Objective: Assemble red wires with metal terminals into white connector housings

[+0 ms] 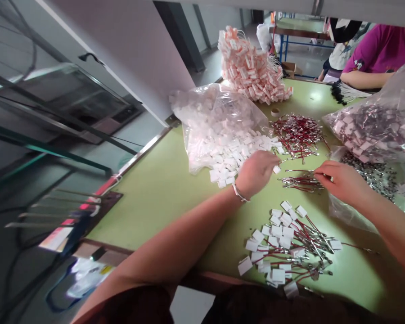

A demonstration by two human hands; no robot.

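My left hand [257, 173] is closed, its fingertips together at a small white plastic connector housing [276, 169] in front of the piled housings. My right hand [340, 179] pinches the end of a short red wire [299, 170] with metal terminals, just above a row of similar wires [300, 182]. A loose heap of red wires [299, 132] lies beyond both hands. Nearer to me is a pile of white housings with red wires attached [283, 243]. White housings [226, 171] spill from a clear plastic bag [219, 108] left of my left hand.
A tall heap of white and orange pieces [249, 67] stands at the back, with a tape roll [275, 112] in front. Clear bags of small parts [371, 130] sit at the right. Across the green table [148, 198] is a person in a purple shirt [381, 49].
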